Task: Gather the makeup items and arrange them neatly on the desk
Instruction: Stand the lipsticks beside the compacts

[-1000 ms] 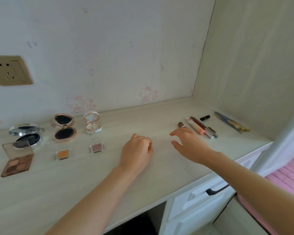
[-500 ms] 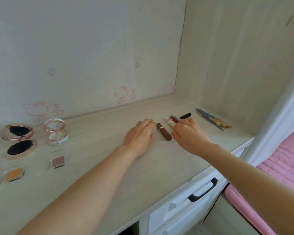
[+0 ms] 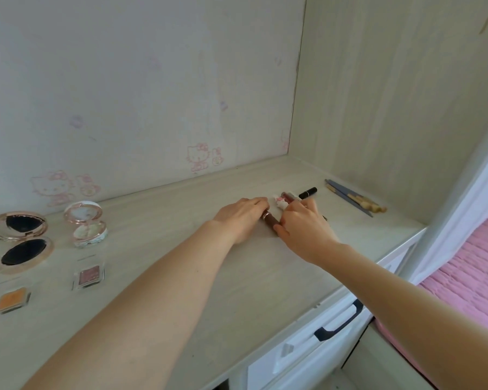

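Between our two hands lies the brown tube, flat on the desk, its long axis slanting from the silver-ringed far end near the left fingers toward the near-right, where the right thumb meets its near end. Our left hand rests palm down, fingers fairly straight, tips just touching the tube's far end; it grasps nothing that we can see. Our right hand has its thumb against the tube's near end and its fingers curled over the pink tube behind; whether they truly pinch anything we cannot tell, since the back of the hand covers them. Both hands are equally close, one at each end, so we judge the coming move a squaring-up of the tube beside its neighbours. Hidden under the right hand are the near ends of the pink tube and the dark red tube. Beyond, the black tube lies free.
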A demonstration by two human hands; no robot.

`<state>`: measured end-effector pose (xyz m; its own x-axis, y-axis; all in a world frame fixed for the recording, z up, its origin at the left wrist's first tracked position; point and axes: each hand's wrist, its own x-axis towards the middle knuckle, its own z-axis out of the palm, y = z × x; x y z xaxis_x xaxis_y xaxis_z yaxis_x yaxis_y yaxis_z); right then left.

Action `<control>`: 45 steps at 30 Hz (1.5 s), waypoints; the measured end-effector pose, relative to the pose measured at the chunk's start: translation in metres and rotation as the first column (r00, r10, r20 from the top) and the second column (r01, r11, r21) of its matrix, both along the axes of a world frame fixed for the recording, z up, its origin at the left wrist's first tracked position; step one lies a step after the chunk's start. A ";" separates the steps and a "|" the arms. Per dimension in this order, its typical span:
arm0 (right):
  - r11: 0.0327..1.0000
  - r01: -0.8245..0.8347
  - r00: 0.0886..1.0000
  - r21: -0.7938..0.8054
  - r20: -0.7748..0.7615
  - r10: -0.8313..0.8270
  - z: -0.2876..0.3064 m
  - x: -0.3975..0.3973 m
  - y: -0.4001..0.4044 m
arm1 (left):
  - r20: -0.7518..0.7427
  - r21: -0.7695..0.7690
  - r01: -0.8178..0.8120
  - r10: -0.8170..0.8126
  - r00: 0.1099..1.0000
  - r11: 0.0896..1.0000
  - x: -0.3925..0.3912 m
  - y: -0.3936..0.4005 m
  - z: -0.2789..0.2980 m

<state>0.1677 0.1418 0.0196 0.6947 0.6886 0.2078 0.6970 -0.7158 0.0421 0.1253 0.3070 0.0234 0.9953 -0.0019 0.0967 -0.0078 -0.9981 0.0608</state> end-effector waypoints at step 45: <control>0.705 -0.097 0.526 0.702 -0.566 0.635 0.009 -0.272 0.166 | 0.296 -0.595 -0.251 0.498 0.815 0.764 -0.388 0.117 -0.007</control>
